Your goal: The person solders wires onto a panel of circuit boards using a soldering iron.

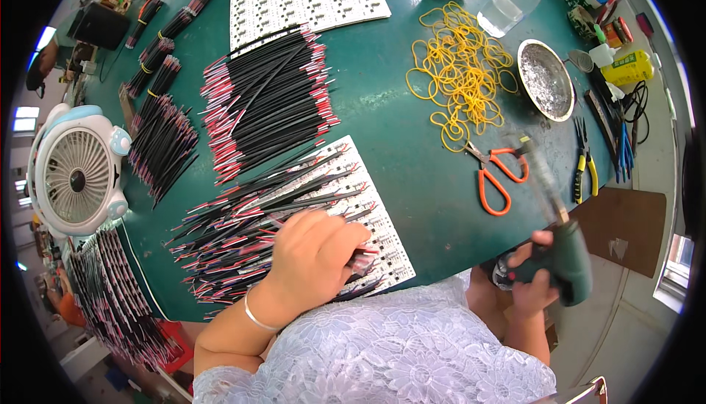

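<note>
My left hand [307,251] is closed over the near part of a white circuit board panel [387,241], its fingers bunched on a few wires whose red and white ends show beside the thumb. Rows of black-sheathed wires [254,216] lie across that panel, their far tips along the board and their loose ends to the left. At the lower right, off the table edge, my right hand [531,288] grips a dark green soldering gun [571,261]. Its metal front, blurred by motion, points up and away over the table, apart from the board.
Beyond the panel lie a pile of black wires [276,102] and another white panel [305,0]. To the right are yellow rubber bands [467,66], orange-handled scissors [494,176], a metal bowl [546,80], pliers [585,161] and a bottle [518,0]. A fan [77,172] stands left.
</note>
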`<state>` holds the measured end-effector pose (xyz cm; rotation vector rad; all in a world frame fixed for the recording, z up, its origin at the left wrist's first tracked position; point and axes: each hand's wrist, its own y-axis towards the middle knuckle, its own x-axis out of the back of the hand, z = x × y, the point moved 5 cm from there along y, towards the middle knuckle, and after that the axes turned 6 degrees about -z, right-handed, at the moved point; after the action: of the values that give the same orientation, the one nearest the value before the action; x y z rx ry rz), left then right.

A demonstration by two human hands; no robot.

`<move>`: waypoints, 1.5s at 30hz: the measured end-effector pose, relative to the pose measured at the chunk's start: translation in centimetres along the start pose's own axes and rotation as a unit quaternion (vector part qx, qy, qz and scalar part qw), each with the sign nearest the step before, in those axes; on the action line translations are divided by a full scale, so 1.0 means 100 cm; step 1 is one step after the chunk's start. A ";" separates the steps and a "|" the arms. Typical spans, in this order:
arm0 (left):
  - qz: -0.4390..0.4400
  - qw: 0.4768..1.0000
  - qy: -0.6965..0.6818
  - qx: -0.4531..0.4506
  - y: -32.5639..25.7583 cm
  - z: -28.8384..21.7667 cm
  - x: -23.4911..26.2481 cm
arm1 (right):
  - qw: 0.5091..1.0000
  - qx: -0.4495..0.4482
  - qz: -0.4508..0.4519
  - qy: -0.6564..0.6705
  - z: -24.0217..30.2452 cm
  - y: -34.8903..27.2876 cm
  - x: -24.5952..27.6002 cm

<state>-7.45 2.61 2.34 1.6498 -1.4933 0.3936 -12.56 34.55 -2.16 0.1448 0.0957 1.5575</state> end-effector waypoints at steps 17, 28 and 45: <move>0.048 0.992 0.115 0.010 -0.012 -0.002 -0.032 | 0.947 -0.122 0.274 -0.113 0.004 -0.041 -0.026; 0.058 0.992 0.109 0.023 -0.014 0.001 -0.035 | 0.941 0.022 0.290 -0.170 -0.006 -0.041 -0.039; 0.061 0.992 0.102 0.029 -0.013 0.002 -0.034 | 0.936 -0.029 0.292 -0.193 0.002 -0.044 -0.031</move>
<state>-7.06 4.58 -0.67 1.5174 -1.4428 0.6598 -8.23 31.46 -2.69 0.4620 -0.3341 2.0900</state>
